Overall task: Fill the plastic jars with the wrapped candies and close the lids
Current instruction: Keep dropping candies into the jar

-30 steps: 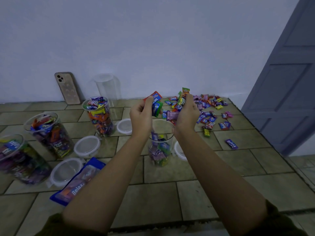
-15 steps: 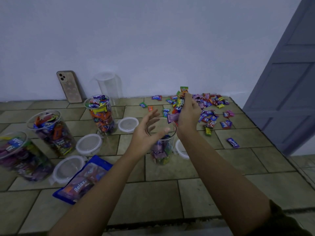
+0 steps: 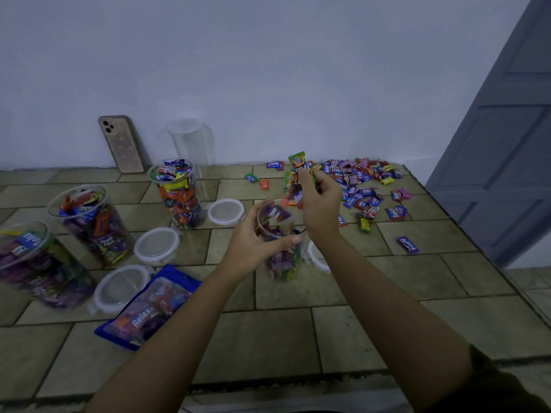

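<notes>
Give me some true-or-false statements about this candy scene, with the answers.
1. The left hand grips the partly filled jar. True.
2. The right hand is empty. False: it holds wrapped candies above that jar.
3. The phone lies flat on the floor. False: it leans against the wall.
4. The three full jars stand without lids. True.

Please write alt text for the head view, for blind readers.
A person's left hand grips a partly filled clear plastic jar on a tiled surface while the right hand holds colourful wrapped candies above it. To its left stand three fuller jars.
</notes>
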